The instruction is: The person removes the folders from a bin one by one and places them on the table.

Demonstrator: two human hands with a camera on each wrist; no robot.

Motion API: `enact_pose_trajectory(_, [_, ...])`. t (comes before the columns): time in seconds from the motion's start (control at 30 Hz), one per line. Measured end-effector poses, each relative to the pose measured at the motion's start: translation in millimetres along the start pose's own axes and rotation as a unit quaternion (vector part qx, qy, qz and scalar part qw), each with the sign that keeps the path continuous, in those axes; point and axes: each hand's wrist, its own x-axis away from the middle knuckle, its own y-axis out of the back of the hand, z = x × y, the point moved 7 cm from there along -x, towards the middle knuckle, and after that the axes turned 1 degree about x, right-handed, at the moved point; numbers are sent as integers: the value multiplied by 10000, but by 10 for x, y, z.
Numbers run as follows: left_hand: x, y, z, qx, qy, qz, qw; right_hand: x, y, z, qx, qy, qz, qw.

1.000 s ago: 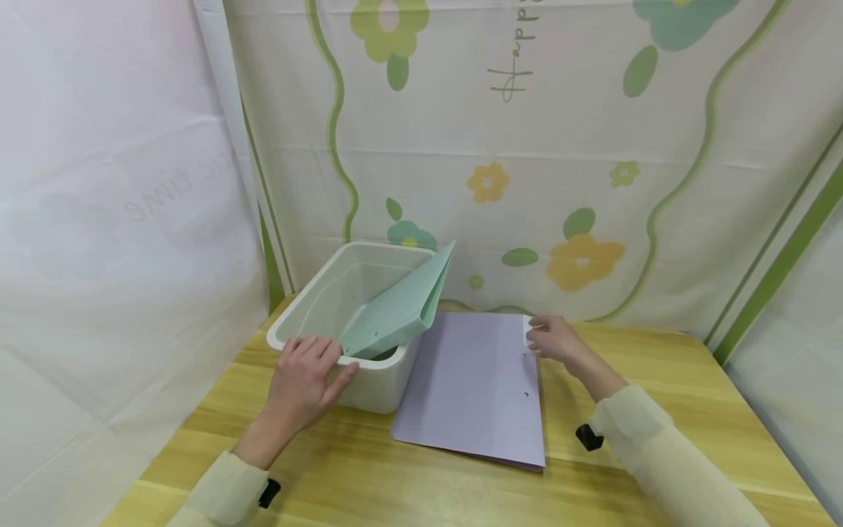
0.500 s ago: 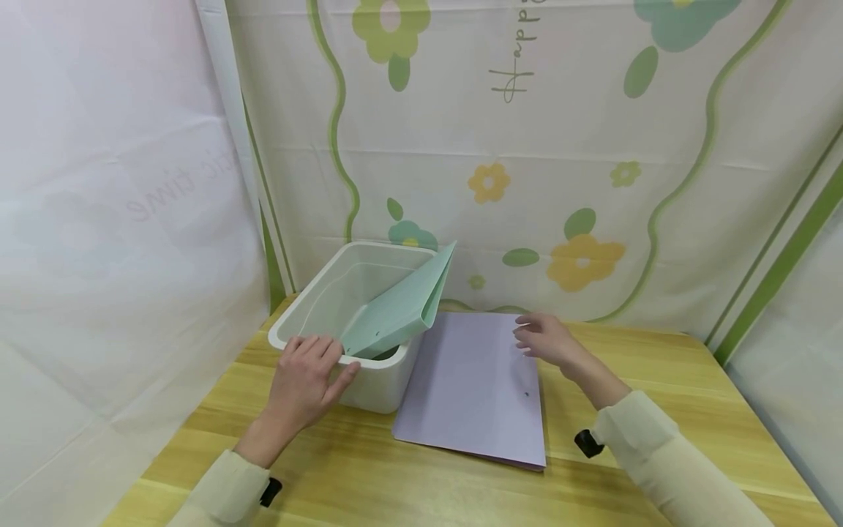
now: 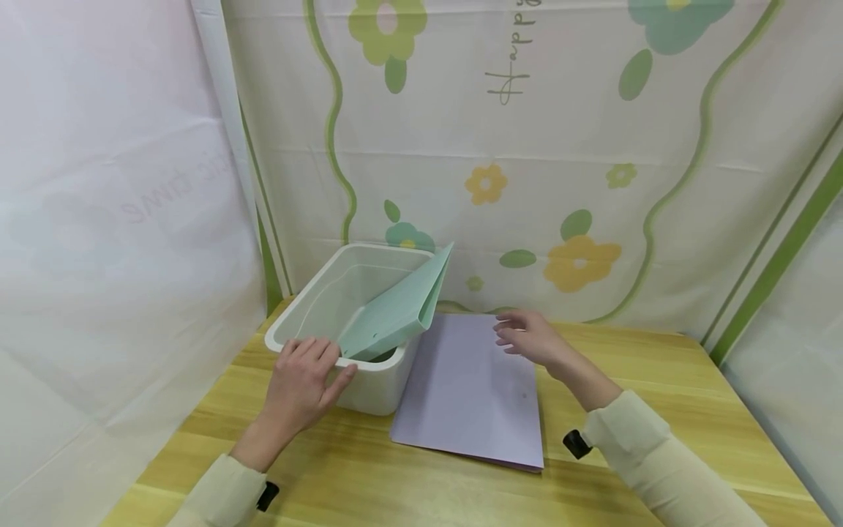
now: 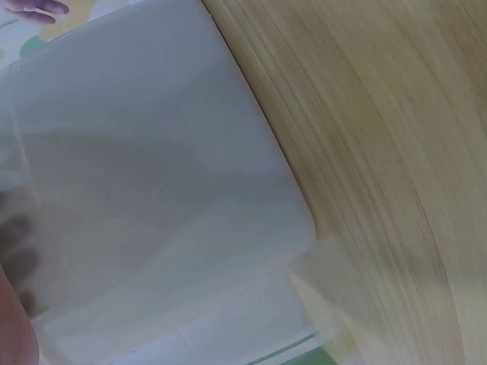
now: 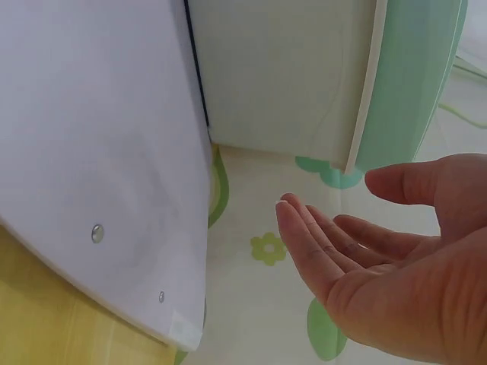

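A white plastic bin (image 3: 372, 389) stands on the left of the table. My left hand (image 3: 301, 384) grips its near rim, thumb outside; in the left wrist view, fingers show dimly through the bin's wall (image 4: 167, 175). Inside leans a mint-green file folder (image 3: 394, 306), tilted, its upper right part sticking out above the rim. Flat beside the bin lies a purple file folder (image 3: 464, 399). Over its far right part hovers my right hand (image 3: 532, 340), holding nothing. In the right wrist view, that hand (image 5: 396, 274) has its fingers extended and thumb apart, clear of the purple folder (image 5: 114, 129).
The wooden table (image 3: 632, 380) extends to the right of the purple folder and along the front. A flower-printed curtain (image 3: 421, 132) hangs close behind the bin and folder. Another pale curtain (image 3: 125, 256) borders the left side.
My right hand has moved left from the purple folder's white-labelled right edge to above its far part. The left hand, bin and both folders have stayed in place.
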Motion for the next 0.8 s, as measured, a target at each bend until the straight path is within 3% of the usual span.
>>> enact_pose_trajectory(0.8, [2,-6,4,27,54,41,10000,-4,-161,236,-189,257,134,9994])
